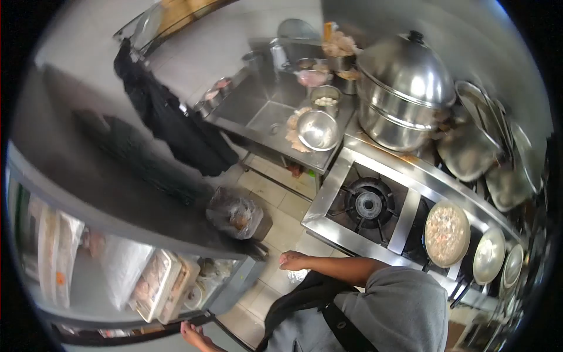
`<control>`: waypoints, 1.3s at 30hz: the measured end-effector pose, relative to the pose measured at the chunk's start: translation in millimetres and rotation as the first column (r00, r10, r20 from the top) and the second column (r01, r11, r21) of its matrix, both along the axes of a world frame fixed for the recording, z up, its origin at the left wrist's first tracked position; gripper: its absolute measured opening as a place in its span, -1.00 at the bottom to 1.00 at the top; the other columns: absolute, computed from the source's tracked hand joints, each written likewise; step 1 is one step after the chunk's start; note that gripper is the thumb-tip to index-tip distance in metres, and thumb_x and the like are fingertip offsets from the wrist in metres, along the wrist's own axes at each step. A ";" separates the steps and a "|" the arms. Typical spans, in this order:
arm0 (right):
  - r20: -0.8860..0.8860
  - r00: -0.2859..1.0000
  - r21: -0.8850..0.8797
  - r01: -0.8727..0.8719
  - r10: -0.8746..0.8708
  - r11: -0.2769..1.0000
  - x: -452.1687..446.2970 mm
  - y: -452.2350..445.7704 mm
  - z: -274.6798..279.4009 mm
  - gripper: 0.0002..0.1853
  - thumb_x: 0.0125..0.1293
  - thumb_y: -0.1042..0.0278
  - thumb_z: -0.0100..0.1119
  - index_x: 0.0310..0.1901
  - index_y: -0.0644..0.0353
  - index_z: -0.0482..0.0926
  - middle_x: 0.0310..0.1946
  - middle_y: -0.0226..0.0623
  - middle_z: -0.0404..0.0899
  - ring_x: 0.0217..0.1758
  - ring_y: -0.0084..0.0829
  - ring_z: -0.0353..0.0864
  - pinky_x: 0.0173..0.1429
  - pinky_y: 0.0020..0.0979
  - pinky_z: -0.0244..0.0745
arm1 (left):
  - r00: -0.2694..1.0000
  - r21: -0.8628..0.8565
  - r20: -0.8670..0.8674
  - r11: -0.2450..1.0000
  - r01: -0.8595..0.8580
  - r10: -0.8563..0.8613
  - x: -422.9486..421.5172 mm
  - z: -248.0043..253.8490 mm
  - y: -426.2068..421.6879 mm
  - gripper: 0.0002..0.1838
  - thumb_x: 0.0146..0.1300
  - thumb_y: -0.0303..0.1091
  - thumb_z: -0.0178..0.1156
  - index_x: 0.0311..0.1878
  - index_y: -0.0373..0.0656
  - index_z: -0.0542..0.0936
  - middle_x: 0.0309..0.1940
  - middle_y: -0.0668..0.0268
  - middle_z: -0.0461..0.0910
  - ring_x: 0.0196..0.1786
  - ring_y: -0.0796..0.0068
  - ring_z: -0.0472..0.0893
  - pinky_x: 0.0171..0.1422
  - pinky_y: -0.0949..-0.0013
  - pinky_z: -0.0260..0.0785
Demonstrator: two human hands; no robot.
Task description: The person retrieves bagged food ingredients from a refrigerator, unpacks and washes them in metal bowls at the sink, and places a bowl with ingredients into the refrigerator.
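My left hand (197, 336) is at the lower edge of the view, its fingers curled at the dark-edged door (132, 338) of an open fridge. Inside that fridge, near the hand, stand trays of packed food (157, 286) and a clear plastic bag (122, 267). Out over the tiled floor, my right hand (294, 261) is closed with the fingers curled in. Some crinkled clear plastic (298, 275) shows just below it; I cannot tell whether the hand holds it.
A bin (237, 214) lined with clear plastic stands ahead on the floor. On my right are a gas stove (369, 203), a pan of chopped food (447, 233), a large steamer (404, 88) and a sink (272, 117) with a metal bowl (317, 130). A black cloth (176, 120) hangs beyond.
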State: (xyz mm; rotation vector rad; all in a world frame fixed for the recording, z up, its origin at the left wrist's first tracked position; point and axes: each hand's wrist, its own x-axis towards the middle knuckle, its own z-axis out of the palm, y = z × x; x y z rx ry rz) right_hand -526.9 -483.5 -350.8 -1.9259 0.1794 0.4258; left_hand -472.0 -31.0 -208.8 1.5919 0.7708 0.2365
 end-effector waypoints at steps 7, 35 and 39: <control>-0.099 0.990 0.207 -0.078 0.101 0.975 29.9 35.6 11.7 -0.67 0.20 0.29 0.24 -0.02 0.22 0.54 -0.32 -0.33 0.63 -0.28 -0.52 0.59 -0.23 -0.48 0.48 | 0.974 0.085 0.220 0.995 0.042 -0.060 -3.0 27.5 4.5 -0.77 0.27 -0.22 0.20 -0.06 -0.06 0.56 -0.16 0.41 0.57 -0.09 0.57 0.53 -0.12 0.41 0.40; -0.193 0.902 0.265 0.428 -0.387 0.864 73.2 144.7 17.1 -0.67 0.32 0.28 0.15 0.06 0.24 0.47 -0.23 -0.29 0.63 -0.27 -0.49 0.63 -0.26 -0.50 0.49 | 0.844 0.155 0.430 0.948 0.279 -0.319 360.5 169.9 113.1 -0.72 0.26 -0.44 0.01 0.00 -0.28 0.53 -0.15 0.20 0.61 -0.19 0.37 0.57 -0.24 0.29 0.50; -0.241 0.869 0.317 0.492 -0.433 0.811 63.4 150.7 2.0 -0.68 0.31 0.29 0.15 0.04 0.23 0.47 -0.23 -0.28 0.63 -0.28 -0.49 0.62 -0.27 -0.50 0.49 | 0.887 0.564 0.284 0.811 0.153 -0.365 421.4 119.6 166.6 -0.75 0.23 -0.43 0.04 -0.06 -0.28 0.56 -0.19 0.20 0.60 -0.21 0.38 0.57 -0.24 0.31 0.51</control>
